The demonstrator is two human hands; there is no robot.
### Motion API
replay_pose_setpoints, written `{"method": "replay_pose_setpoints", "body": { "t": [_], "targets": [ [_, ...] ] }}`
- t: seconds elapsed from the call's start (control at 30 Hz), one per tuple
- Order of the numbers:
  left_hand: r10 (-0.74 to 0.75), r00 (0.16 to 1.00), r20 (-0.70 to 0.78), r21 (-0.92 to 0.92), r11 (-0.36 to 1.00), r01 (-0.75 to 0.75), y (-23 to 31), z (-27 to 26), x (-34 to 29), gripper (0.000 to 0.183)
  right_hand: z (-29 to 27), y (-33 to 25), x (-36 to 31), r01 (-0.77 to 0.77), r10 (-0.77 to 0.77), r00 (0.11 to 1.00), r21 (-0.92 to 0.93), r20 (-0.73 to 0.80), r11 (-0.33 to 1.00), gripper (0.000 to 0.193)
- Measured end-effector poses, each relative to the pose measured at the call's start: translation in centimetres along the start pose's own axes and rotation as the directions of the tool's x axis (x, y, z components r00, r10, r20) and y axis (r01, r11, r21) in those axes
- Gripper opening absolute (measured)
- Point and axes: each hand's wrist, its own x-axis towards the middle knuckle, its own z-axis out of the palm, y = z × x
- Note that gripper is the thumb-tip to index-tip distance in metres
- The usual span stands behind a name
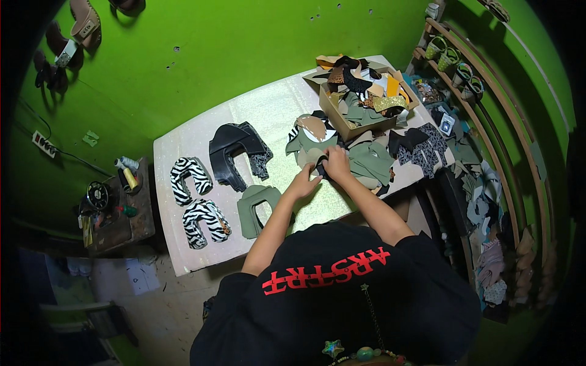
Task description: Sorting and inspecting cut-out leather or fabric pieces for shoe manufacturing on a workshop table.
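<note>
My left hand (303,182) and my right hand (337,163) meet over the table, their fingers closed on a small olive-and-black cut piece (317,157). Its exact shape is partly hidden by the fingers. Just beyond lies a loose pile of olive, tan and zebra-print scraps (299,144). Beside my right hand, olive cut pieces (371,161) overlap. Left of my hands sit a stack of olive U-shaped pieces (249,213), a stack of black U-shaped pieces (223,149) and two zebra-print stacks, one far (179,183) and one near (196,222).
A cardboard box (342,125) heaped with scraps stands at the table's far right. Black patterned pieces (421,149) lie by the right edge. A wooden rack (488,113) with sandals (448,59) runs along the right. A small side table (128,219) holding thread spools (128,177) stands left.
</note>
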Motion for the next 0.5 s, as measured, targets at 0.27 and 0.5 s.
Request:
{"method": "replay_pose_setpoints", "body": {
  "t": [0.27,0.5],
  "targets": [
    [-0.226,0.954,-0.197,-0.604,0.795,0.064,0.8,-0.7,-0.7,0.061,-1.4,-4.2,-2.5,0.299,-0.276,0.949,0.153,-0.154,0.942,0.013],
    [-0.358,0.877,-0.319,-0.780,0.625,-0.028,1.4,-2.9,-2.6,0.037,-0.6,-6.4,-3.4,0.567,-0.584,0.807,0.403,-0.094,0.718,0.012]
  ]
}}
